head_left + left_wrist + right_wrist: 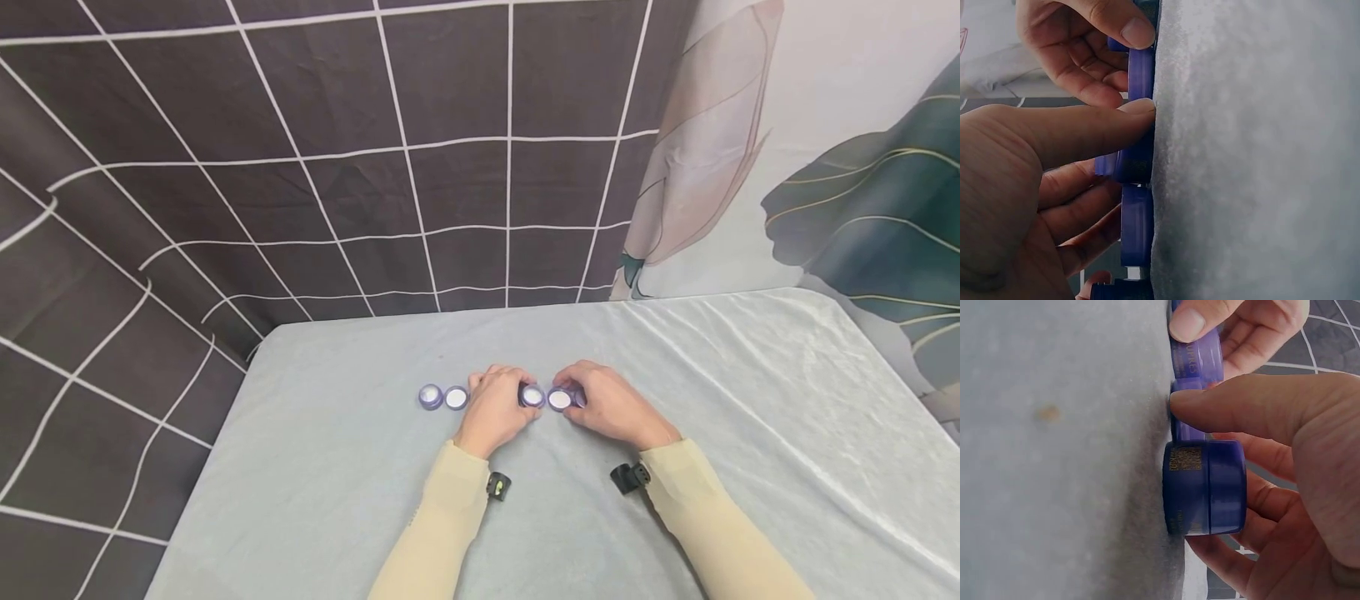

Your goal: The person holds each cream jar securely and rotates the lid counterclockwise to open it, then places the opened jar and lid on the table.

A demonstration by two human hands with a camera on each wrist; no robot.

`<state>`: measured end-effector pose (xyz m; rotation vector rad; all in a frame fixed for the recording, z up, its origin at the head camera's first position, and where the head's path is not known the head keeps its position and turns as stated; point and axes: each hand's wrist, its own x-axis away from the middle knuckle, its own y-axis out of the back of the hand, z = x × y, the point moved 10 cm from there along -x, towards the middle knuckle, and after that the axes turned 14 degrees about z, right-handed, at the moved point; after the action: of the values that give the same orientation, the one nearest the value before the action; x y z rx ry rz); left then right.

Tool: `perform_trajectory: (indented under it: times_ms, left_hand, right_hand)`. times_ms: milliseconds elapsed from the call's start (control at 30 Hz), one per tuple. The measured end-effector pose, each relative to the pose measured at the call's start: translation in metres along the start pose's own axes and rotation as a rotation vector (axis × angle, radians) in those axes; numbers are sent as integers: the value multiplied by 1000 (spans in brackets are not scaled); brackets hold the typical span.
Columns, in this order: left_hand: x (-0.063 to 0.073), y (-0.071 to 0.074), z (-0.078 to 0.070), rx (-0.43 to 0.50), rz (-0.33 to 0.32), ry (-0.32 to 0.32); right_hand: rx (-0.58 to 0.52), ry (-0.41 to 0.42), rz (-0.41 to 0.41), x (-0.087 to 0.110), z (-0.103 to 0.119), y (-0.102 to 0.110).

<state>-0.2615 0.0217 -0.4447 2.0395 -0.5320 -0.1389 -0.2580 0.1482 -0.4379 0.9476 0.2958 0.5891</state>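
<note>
My left hand (497, 407) grips a small purple cream jar (532, 396) standing on the cloth, its thumb low against the side in the left wrist view. Gold lettering shows on that jar (1200, 359) in the right wrist view. Close beside it, my right hand (611, 404) pinches a shallow purple lid (559, 400), white inside facing up. Under the right palm stands a closed purple jar (1204, 487), partly hidden in the head view. Left of my left hand lie another white-faced lid (456, 397) and a jar (431, 396), in one row with the rest.
A pale velvety cloth (322, 483) covers the table. Behind it hangs a dark curtain (450, 192) with white grid lines, and to the right a leaf-patterned curtain (847, 192). Small dark cameras (498, 485) sit at both wrists.
</note>
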Motion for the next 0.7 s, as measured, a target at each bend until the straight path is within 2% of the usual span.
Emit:
perform_trajectory:
  times_ms: [333, 433, 567, 700]
  left_hand:
    - [3, 3, 1, 44, -25, -31]
    - [4, 2, 2, 49, -11, -31]
    - [7, 1, 6, 72, 13, -15]
    - [12, 7, 7, 93, -8, -12]
  right_hand:
    - [22, 30, -23, 2, 5, 1]
    - [25, 31, -25, 4, 5, 2]
    - [37, 13, -16, 9, 2, 3]
    - [22, -14, 10, 13, -2, 8]
